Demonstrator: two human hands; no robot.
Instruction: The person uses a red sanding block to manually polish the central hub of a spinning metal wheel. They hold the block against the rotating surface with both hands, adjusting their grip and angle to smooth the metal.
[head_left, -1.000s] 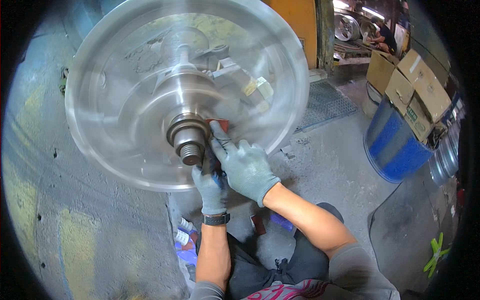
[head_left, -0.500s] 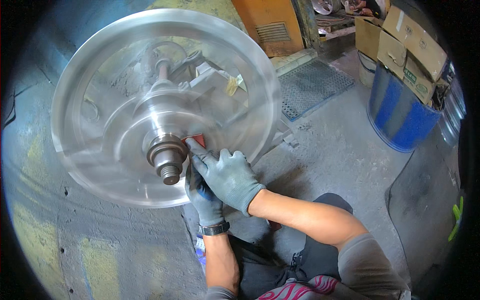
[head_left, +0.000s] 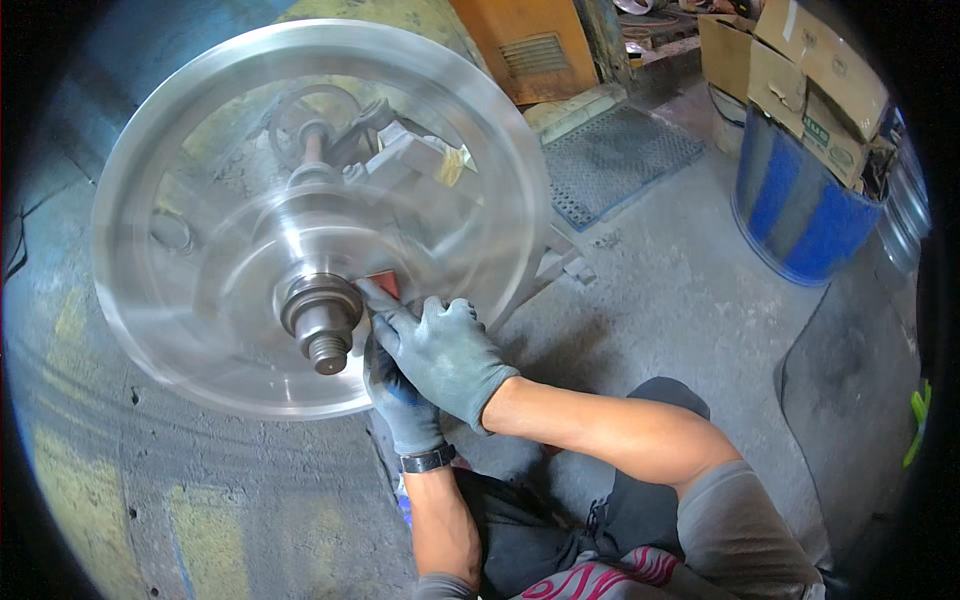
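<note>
A large silvery wheel (head_left: pixel 500 160) spins on a shaft, its spokes smeared by motion. At its centre a stepped metal hub ends in a threaded shaft tip (head_left: pixel 328 354). My right hand (head_left: pixel 450 360), in a grey glove, reaches just right of the hub. Its extended fingers press a folded red sheet (head_left: pixel 382 284), sandpaper by its look, toward the wheel's face. Below and partly behind it, my left hand (head_left: pixel 405 405), gloved too with a black watch at the wrist, points up beside the hub. The left fingertips and whatever they grip are hidden by the right hand.
A blue drum (head_left: pixel 800 210) with cardboard boxes (head_left: pixel 820 70) on top stands at the right. Behind the wheel are machine parts and an orange vented panel (head_left: pixel 525 50). A perforated mat (head_left: pixel 620 160) lies on the stained floor. Another dark mat (head_left: pixel 850 380) is farther right.
The wheel keeps spinning. Wheel and hands sit slightly farther left in the picture, while the drum and panel have shifted slightly up. Both hands stay beside the hub with the red sheet.
</note>
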